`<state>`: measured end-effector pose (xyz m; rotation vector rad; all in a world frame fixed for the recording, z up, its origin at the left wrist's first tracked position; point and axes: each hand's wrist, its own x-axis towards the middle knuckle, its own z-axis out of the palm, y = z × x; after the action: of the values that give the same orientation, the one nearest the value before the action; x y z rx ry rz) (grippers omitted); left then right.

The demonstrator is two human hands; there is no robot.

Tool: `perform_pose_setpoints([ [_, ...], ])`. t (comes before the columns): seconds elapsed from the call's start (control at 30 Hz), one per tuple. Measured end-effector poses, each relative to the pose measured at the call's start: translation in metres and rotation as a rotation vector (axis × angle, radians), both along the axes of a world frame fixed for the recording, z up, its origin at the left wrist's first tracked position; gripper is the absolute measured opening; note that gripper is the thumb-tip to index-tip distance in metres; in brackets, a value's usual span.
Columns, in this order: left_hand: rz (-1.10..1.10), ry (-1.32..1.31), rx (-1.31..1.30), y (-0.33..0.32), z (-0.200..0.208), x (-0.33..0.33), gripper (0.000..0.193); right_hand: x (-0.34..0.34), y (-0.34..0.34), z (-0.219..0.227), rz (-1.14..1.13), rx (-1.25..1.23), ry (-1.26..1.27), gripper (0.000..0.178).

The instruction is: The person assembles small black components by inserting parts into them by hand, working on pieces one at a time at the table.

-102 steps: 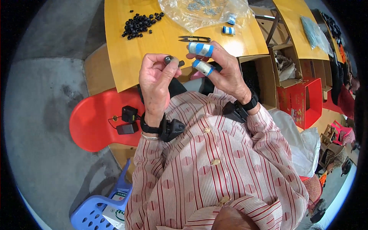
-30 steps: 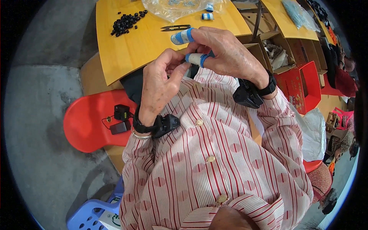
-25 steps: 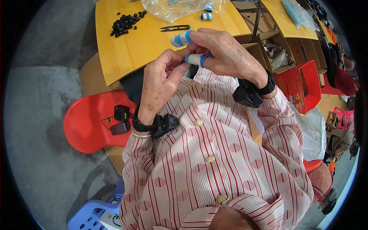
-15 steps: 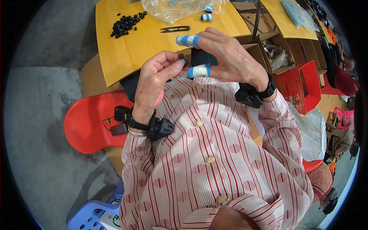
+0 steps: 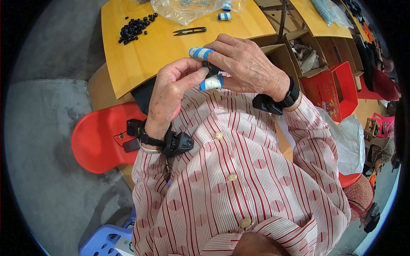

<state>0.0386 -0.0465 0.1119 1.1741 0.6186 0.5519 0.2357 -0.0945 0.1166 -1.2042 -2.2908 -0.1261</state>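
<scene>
Left hand: my left hand (image 5: 173,91) is raised at chest height, fingers curled, thumb tip reaching toward the right hand's taped fingers; I cannot tell whether it pinches anything.
Right hand: my right hand (image 5: 245,66) curves over from the right, its fingers wrapped in blue-and-white tape (image 5: 200,53), closed around a small dark piece (image 5: 212,68) that is mostly hidden between the two hands.
Where the piece is: held in the air just in front of my striped shirt (image 5: 239,179), at the near edge of the worktop (image 5: 162,47), not resting on it.
Wrists: a black strapped device (image 5: 177,143) sits on the left wrist, another (image 5: 273,100) on the right.
On the worktop: a heap of small black beads (image 5: 134,27) at the far left, black thread snips (image 5: 190,30) near the middle, a clear plastic bag (image 5: 192,8) at the far edge, a small blue-and-white tape roll (image 5: 224,16) beside it.
Around: a red stool (image 5: 100,138) below the left hand, open cardboard boxes (image 5: 299,51) to the right, a red box (image 5: 337,87) beyond them.
</scene>
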Motion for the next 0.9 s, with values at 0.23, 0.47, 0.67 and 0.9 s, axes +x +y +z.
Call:
perform_pose_setpoints([
  [0.23, -0.016, 0.022, -0.011, 0.000, 0.002, 0.003, 0.020, 0.002, -0.002, 0.000, -0.002, 0.007, -0.004, 0.035],
  [0.47, -0.023, 0.022, -0.023, -0.001, 0.002, 0.005, 0.021, 0.004, -0.005, -0.002, 0.010, 0.024, 0.006, 0.038],
  [0.67, -0.031, 0.074, -0.004, -0.004, 0.003, 0.007, 0.022, 0.009, -0.007, -0.007, 0.037, 0.020, 0.026, 0.037],
  [0.9, -0.111, 0.127, -0.041, -0.006, 0.009, 0.009, 0.022, 0.015, -0.009, -0.011, 0.067, 0.084, 0.036, 0.036],
])
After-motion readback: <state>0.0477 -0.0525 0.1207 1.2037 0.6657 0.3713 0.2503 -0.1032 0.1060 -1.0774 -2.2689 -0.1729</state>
